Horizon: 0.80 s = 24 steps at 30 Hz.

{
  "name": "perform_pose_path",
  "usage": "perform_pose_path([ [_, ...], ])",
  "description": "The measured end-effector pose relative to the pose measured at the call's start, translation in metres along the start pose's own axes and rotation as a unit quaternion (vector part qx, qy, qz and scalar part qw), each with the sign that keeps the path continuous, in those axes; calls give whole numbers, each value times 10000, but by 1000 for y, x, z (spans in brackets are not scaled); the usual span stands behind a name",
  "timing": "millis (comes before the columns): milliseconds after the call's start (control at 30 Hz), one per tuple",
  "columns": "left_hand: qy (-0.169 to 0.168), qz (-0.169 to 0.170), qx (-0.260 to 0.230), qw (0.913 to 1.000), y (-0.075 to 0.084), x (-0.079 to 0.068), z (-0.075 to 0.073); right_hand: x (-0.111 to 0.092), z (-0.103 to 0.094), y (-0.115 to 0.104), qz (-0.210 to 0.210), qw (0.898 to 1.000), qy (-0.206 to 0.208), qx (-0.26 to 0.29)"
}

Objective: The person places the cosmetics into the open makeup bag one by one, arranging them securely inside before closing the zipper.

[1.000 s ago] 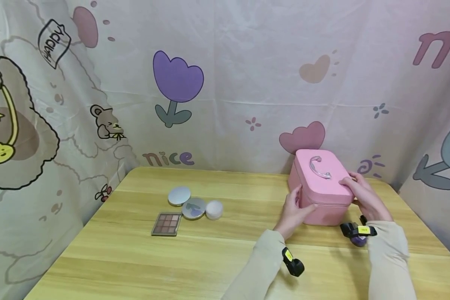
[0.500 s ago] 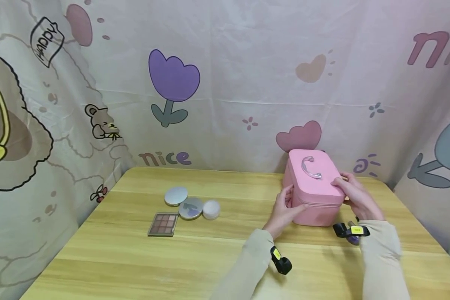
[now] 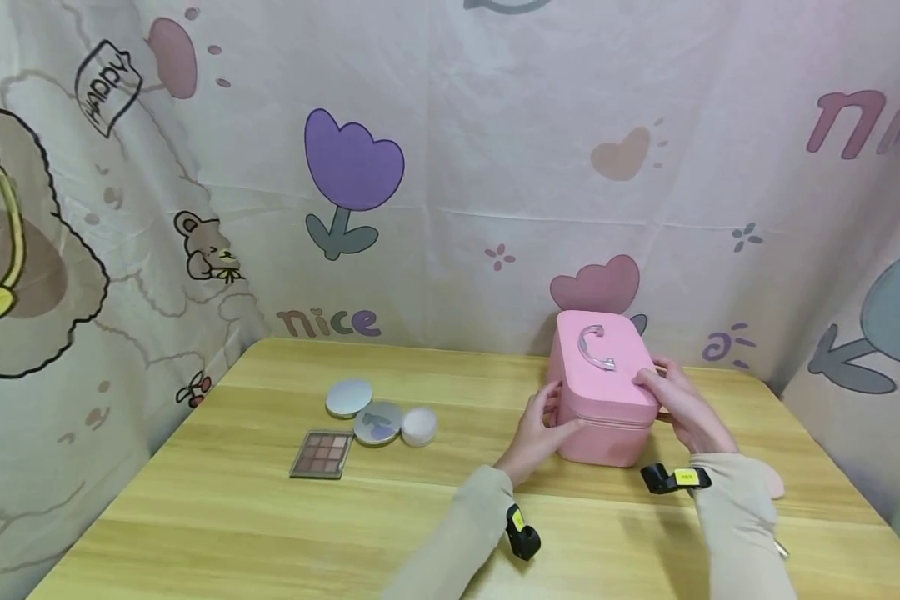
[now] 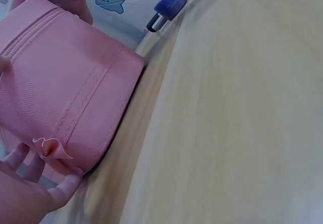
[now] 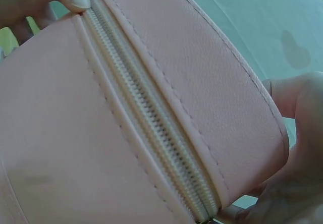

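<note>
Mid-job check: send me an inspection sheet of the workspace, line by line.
Surface: light wood-grain table.
Job's things: pink leather-look box-shaped case, lid down, silver curved handle on top.
Clutter: plain silver round compact, flower-printed round compact, small white round jar and square multi-pan palette, left of the case; blue cylindrical item, identity unclear.
Grippers: left hand grips the case's left front corner; right hand holds its right side and lid edge.
Cables: nothing seen.
Surroundings: pale cartoon-printed cloth behind and beside the table.

Left hand (image 3: 532,437) faces right hand (image 3: 688,410), both gripping.
</note>
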<state>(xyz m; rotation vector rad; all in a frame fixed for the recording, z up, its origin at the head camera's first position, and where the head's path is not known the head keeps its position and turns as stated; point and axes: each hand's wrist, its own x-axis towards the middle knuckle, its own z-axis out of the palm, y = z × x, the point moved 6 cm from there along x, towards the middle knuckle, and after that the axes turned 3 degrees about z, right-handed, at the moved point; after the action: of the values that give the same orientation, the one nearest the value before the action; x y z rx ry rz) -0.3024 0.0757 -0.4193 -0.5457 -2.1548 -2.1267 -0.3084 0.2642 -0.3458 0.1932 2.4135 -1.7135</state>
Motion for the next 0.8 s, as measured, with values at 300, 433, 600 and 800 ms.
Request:
perform_pose_path([
  [300,-218,195,180,9994,1,-4,-20,-7,18,-10,-163,9999,-8,-8],
  [433,-170,230,237,9993,1,-8,-29,-8,26,-13,-218,9997,-90,-3],
  [600,-114,181,267,9994,2,-16,-40,-10,37,-16,-289,9994,-171,-80],
  [800,-58,175,258,9995,4,-24,-51,-11,50,-19,-427,9987,-239,-140],
])
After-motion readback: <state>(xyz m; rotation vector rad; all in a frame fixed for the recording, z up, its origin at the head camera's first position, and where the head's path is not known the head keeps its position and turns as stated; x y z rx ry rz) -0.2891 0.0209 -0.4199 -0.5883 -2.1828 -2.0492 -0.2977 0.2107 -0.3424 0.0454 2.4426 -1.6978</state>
